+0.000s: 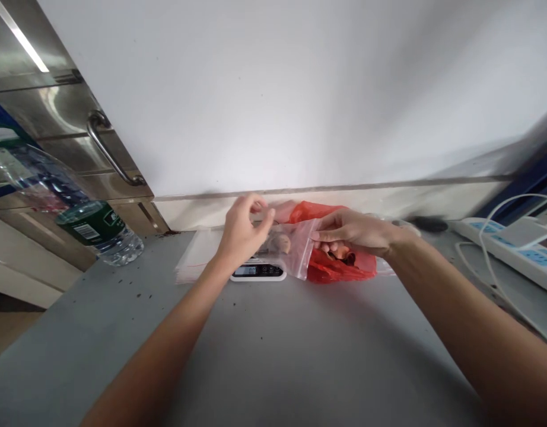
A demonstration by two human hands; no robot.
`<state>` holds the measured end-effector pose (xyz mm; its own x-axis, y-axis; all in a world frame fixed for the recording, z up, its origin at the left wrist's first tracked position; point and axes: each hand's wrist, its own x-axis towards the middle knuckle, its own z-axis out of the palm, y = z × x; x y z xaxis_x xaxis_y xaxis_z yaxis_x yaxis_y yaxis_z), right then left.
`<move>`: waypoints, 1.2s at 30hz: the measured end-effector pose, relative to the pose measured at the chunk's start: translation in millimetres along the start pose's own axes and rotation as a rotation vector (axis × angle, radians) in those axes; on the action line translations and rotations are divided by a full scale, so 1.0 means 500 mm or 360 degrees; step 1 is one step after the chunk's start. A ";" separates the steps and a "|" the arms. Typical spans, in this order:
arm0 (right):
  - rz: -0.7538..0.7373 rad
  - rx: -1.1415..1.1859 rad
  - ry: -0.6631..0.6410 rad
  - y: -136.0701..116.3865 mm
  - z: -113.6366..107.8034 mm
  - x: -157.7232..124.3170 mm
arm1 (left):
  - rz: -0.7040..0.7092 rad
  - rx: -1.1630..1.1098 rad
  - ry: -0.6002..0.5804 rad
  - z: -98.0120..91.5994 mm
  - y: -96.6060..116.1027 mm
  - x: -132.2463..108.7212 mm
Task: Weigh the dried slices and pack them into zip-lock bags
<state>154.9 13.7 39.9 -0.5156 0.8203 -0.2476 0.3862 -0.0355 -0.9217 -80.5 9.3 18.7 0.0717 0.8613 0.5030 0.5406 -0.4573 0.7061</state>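
Observation:
My right hand (342, 230) pinches the open end of a clear zip bag (300, 252) with brownish lumps (280, 243) inside. The bag hangs over a small digital scale (258, 271), whose lit display seems to read zero; whether they touch I cannot tell. Above the bag's left side, my left hand (247, 225) is raised with thumb and fingers apart, holding nothing that shows. Beside the scale on the right, a red plastic bag (340, 270) lies open with brown dried pieces in it, partly under my right hand. A stack of clear flat bags (196, 258) lies left of the scale.
At the left edge of the grey table (255, 350) stands a large water bottle (91, 222) with a green label. White power strips (514, 249) and a white cable (482, 261) lie at the right. A white wall (277, 107) rises behind.

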 end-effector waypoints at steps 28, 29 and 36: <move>-0.0084 -0.0195 0.0250 -0.003 0.027 0.012 | 0.0024 -0.0049 -0.0844 -0.008 0.037 -0.011; -0.0028 -0.0234 0.0274 -0.006 0.025 0.010 | 0.0005 -0.0040 -0.0763 -0.008 0.033 -0.007; -0.0552 -0.0530 0.1001 -0.015 0.053 0.011 | 0.0037 0.0048 -0.0260 0.001 0.036 -0.003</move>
<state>128.8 3.5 37.5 -0.1573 0.9256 0.3442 0.5424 0.3722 -0.7532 -70.5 0.0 30.3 0.2188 0.8762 0.4295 0.5619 -0.4730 0.6786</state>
